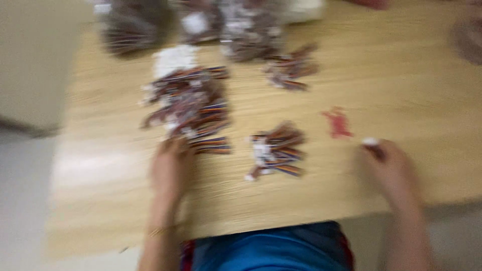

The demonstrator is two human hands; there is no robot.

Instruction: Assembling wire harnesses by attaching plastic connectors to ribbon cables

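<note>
wire bundles (193, 108) crowd left hand (169, 168); bare table (427, 90) beyond right hand (389, 168).

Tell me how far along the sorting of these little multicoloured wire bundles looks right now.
Looks partway. Small separate piles and already lie apart on the wooden table. The left hand touches the big heap; the right hand pinches a small white-tipped piece. The heap and the bags behind remain. Blur hides details.
</note>
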